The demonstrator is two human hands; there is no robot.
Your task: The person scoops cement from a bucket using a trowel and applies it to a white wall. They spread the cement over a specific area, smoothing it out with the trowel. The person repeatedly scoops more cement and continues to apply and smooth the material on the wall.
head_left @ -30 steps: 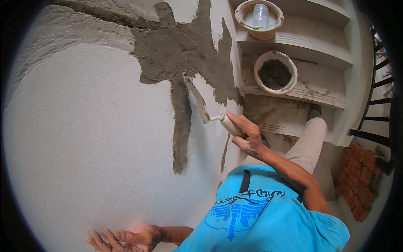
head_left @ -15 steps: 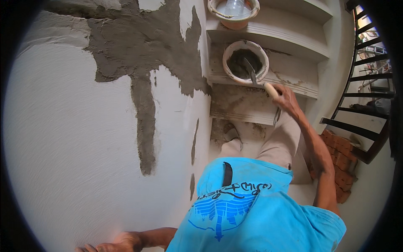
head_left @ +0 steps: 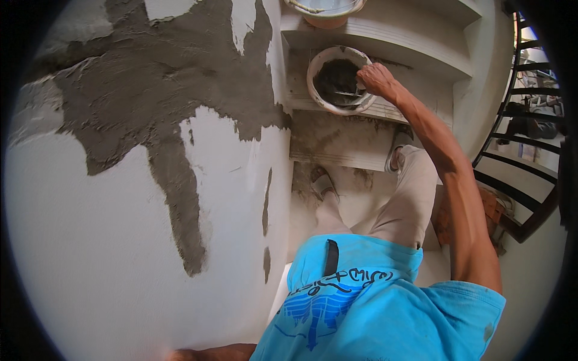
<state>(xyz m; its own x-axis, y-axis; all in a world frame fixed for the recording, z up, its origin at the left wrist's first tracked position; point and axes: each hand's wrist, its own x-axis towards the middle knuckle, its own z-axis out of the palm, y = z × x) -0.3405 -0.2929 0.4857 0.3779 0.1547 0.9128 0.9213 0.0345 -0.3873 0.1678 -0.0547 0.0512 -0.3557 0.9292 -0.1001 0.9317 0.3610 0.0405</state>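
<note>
Right hand (head_left: 374, 78) now upper centre, closed on trowel (head_left: 346, 95) dipped in mortar bowl (head_left: 337, 79) (1 s earlier at wall (head_left: 120, 198)): reloading. Left hand cropped at bottom edge; state indeterminable.

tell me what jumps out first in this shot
A big patch of wet grey mortar spreads over the white wall at upper left, with a tongue running down. At top centre the right hand reaches into a white pan of mortar on a stair step. A bright blue shirt fills the bottom.
</note>
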